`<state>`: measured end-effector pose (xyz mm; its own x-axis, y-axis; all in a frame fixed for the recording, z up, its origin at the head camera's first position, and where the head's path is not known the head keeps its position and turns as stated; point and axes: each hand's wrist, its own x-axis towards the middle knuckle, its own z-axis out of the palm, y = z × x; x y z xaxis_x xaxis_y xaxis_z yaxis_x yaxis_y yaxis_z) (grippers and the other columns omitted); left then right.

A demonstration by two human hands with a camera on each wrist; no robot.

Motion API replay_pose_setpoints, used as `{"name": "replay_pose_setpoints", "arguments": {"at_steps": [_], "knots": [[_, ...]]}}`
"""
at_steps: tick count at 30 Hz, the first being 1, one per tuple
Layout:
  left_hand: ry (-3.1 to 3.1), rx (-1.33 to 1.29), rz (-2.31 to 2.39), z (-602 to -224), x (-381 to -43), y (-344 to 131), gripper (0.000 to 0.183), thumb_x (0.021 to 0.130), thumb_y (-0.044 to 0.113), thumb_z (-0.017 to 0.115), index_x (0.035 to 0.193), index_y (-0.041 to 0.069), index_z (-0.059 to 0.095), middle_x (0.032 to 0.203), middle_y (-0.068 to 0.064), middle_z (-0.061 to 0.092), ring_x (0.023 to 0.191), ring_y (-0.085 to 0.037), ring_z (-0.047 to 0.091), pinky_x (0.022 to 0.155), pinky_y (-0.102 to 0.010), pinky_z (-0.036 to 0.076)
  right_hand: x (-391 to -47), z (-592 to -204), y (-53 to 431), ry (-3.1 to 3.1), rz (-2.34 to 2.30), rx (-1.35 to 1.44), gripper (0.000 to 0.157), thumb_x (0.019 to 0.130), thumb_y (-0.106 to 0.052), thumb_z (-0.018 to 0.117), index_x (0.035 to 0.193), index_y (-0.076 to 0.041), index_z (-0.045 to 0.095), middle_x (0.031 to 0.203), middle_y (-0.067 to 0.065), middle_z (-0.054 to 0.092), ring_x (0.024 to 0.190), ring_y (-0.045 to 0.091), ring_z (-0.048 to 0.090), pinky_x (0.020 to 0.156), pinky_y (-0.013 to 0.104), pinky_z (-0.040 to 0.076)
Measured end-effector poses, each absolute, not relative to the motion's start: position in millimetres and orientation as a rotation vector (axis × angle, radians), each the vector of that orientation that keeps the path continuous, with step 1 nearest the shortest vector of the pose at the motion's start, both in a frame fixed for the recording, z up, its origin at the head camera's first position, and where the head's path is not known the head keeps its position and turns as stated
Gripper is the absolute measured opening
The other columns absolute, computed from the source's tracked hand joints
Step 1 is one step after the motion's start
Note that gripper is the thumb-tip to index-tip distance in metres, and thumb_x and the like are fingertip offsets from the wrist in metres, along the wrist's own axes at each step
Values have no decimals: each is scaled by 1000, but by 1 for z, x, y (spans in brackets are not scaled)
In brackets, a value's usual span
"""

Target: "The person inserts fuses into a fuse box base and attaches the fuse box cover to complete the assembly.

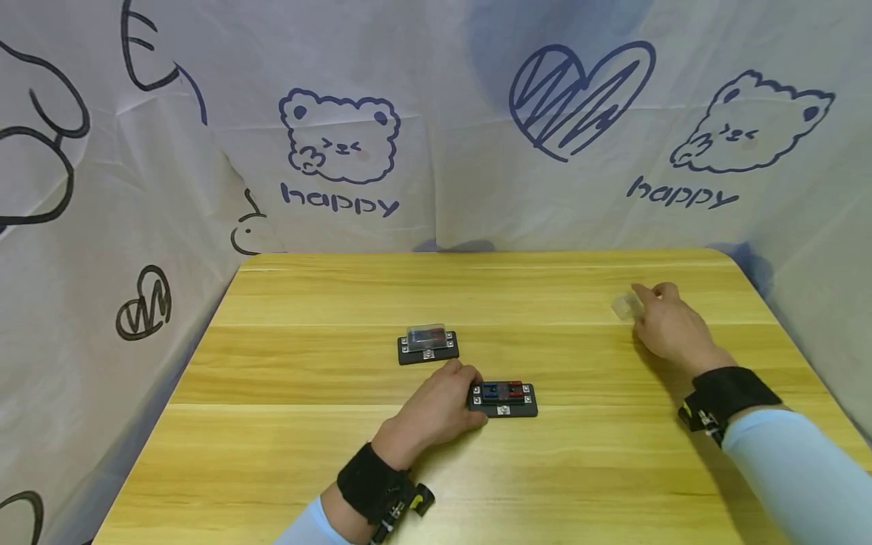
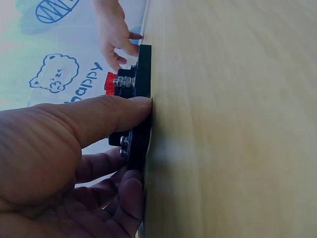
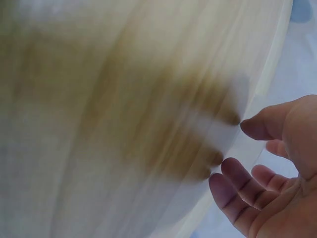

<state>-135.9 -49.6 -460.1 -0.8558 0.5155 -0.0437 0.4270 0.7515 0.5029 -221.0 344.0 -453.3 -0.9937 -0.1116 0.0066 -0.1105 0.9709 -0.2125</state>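
Note:
In the head view, my left hand (image 1: 436, 405) grips the left end of a black fuse block (image 1: 519, 411) lying flat on the table. Its blue and red fuses and metal screws are exposed. The left wrist view has the thumb of my left hand (image 2: 54, 131) on the block's near edge (image 2: 143, 69), with other fingers at its end. Far to the right, a small clear plastic cover (image 1: 623, 306) is at the fingertips of my right hand (image 1: 671, 322). My right hand (image 3: 270, 188) has thumb and fingers apart; whether they pinch the cover cannot be told.
A second black fuse block (image 1: 428, 356) with a clear cover (image 1: 426, 337) on it sits just behind my left hand. The wooden table (image 1: 286, 454) has white cloth (image 1: 463, 189) with blue drawings hanging behind it and at both sides.

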Motion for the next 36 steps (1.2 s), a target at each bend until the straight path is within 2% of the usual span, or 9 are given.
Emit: {"name": "replay_pose_setpoints", "arguments": {"at_steps": [6, 14, 20, 23, 27, 29, 36], "knots": [[2768, 757, 733, -460, -136, -50, 52, 76, 33, 79, 118, 9, 60, 105, -3, 54, 88, -15, 52, 82, -33, 49, -218, -455, 345, 3170, -316, -260, 46, 90, -3, 47, 134, 9, 42, 126, 40, 34, 89, 50, 55, 66, 57, 48], [2773, 762, 720, -461, -135, -49, 53, 76, 34, 79, 119, 9, 60, 105, -4, 54, 88, -15, 53, 83, -33, 50, -211, -454, 346, 3193, -377, -277, 42, 91, -2, 54, 130, 9, 45, 121, 40, 38, 89, 51, 53, 67, 59, 47], [2770, 745, 727, -461, -135, -49, 54, 76, 34, 79, 120, 9, 59, 108, -6, 55, 90, -16, 53, 84, -34, 50, -206, -453, 336, 3224, -387, -188, 43, 93, -16, 61, 128, 3, 49, 120, 36, 41, 83, 48, 56, 64, 59, 47], [2770, 743, 727, -461, -135, -49, 54, 76, 34, 78, 120, 9, 59, 109, -6, 55, 90, -16, 53, 84, -34, 50, -201, -451, 325, 3244, -423, -188, 45, 93, -24, 63, 128, 2, 50, 117, 34, 47, 85, 48, 57, 64, 61, 47], [2773, 743, 728, -462, -135, -49, 54, 76, 34, 78, 120, 9, 59, 108, -5, 55, 90, -16, 53, 84, -34, 50, -193, -447, 308, 3245, -518, -239, 46, 92, -24, 64, 128, 1, 50, 115, 31, 54, 93, 48, 57, 68, 61, 47], [2772, 743, 732, -462, -135, -49, 54, 76, 34, 79, 120, 9, 59, 108, -5, 55, 90, -16, 53, 84, -34, 50, -189, -445, 298, 3238, -569, -269, 46, 92, -24, 64, 128, 1, 51, 114, 30, 58, 93, 45, 58, 69, 59, 47], [2772, 740, 729, -462, -135, -49, 54, 76, 34, 79, 120, 9, 59, 108, -5, 55, 90, -16, 54, 85, -34, 50, -173, -443, 264, 3156, -707, -337, 43, 94, -22, 63, 130, -3, 51, 111, 24, 61, 76, 27, 61, 61, 43, 50]]}}
